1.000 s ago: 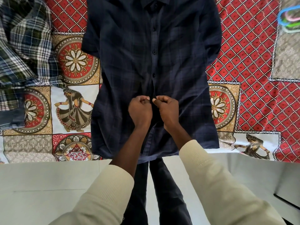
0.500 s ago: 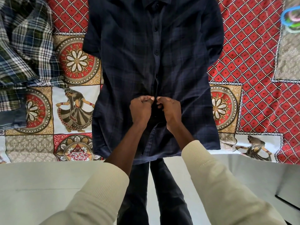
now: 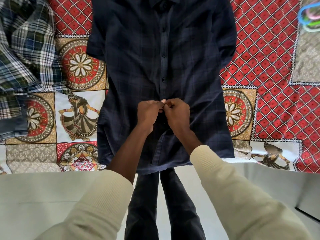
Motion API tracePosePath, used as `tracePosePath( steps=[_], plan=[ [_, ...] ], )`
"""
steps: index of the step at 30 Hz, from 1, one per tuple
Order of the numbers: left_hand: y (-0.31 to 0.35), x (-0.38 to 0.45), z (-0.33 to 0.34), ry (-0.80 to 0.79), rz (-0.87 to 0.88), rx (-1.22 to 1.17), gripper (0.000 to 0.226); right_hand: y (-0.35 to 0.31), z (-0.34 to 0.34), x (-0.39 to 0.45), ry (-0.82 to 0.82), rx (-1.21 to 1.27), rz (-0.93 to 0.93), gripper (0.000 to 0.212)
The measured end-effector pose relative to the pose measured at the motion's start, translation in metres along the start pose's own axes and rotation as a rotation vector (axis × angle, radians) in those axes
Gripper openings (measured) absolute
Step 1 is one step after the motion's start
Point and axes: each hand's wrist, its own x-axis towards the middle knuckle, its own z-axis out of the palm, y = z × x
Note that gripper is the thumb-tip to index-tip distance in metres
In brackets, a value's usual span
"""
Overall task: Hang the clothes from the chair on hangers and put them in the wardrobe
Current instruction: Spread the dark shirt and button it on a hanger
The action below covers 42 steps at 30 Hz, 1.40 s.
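Both hands pinch the placket of the shirt point(image 3: 138, 66) at its lower front: left hand point(image 3: 149, 112) and right hand point(image 3: 177, 113) meet fingertip to fingertip, fingers curled on the fabric. The shirt is dark navy with a faint check, buttoned down to the hands, lying flat, collar away, on the patterned bedspread point(image 3: 270, 66). Against the earlier frame, the hands sit slightly higher and closer together. Hangers point(image 3: 310, 16) lie far right.

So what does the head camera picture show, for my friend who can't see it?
Two hands, left hand and right hand, pinch the front of a dark blue shirt spread flat on a patterned bedspread. A checked shirt lies at its left, coloured hangers far right.
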Motion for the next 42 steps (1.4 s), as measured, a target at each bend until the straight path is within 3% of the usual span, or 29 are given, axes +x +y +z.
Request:
tracePosePath(
  steps=[3, 6, 9, 13, 15, 17, 19, 21, 23, 25, 28, 31, 33, 35, 38, 42],
  plan=[
    [0.002, 0.005, 0.000, -0.006, -0.034, 0.031, 0.013, 0.002, -0.006, 0.001, -0.033, -0.058, -0.049, 0.010],
    [-0.002, 0.006, 0.000, -0.033, 0.046, 0.081, 0.016, 0.004, -0.013, 0.005, -0.040, -0.006, -0.025, 0.010],
    [-0.008, 0.005, -0.004, -0.078, 0.180, 0.247, 0.019, 0.001, -0.018, 0.005, -0.043, -0.039, -0.035, 0.012],
    [-0.009, 0.005, -0.002, -0.009, 0.293, 0.547, 0.022, -0.006, -0.019, 0.004, -0.064, -0.164, -0.137, 0.013],
    [-0.009, 0.007, -0.003, -0.013, 0.278, 0.556, 0.020, -0.003, -0.022, 0.013, -0.169, 0.004, -0.008, 0.014],
    [-0.010, 0.009, -0.007, -0.127, 0.241, 0.369, 0.022, -0.002, -0.032, 0.021, -0.342, 0.315, 0.226, 0.015],
    [-0.011, 0.007, -0.011, -0.198, 0.252, 0.231, 0.015, 0.001, -0.033, 0.025, -0.349, 0.381, 0.299, 0.013],
    [-0.017, 0.005, -0.013, -0.138, 0.290, 0.175, 0.008, -0.002, -0.027, 0.018, -0.163, 0.193, 0.197, 0.012],
    [-0.026, 0.002, -0.015, 0.021, 0.316, 0.154, 0.011, -0.003, -0.022, -0.003, 0.085, 0.028, 0.083, 0.009],
    [-0.038, -0.006, -0.020, 0.152, 0.315, 0.147, 0.014, 0.000, -0.020, -0.031, 0.217, -0.022, 0.099, 0.024],
    [-0.069, -0.026, -0.032, 0.107, 0.245, 0.136, 0.013, 0.015, -0.001, -0.071, 0.182, -0.191, 0.208, 0.048],
    [-0.103, -0.048, -0.043, 0.051, 0.252, 0.266, 0.012, 0.027, 0.012, -0.095, 0.093, -0.177, 0.267, 0.036],
    [-0.114, -0.055, -0.045, 0.068, 0.332, 0.387, 0.010, 0.032, 0.005, -0.101, 0.139, -0.075, 0.274, 0.036],
    [-0.120, -0.059, -0.046, 0.062, 0.429, 0.460, 0.014, 0.043, -0.005, -0.113, 0.252, -0.152, 0.139, 0.039],
    [-0.134, -0.062, -0.048, 0.021, 0.560, 0.585, 0.034, 0.064, -0.016, -0.126, 0.354, -0.544, -0.179, 0.033],
    [-0.140, -0.069, -0.050, 0.001, 0.581, 0.968, 0.060, 0.075, -0.013, -0.133, 0.149, -0.884, -0.388, 0.044]
  ],
)
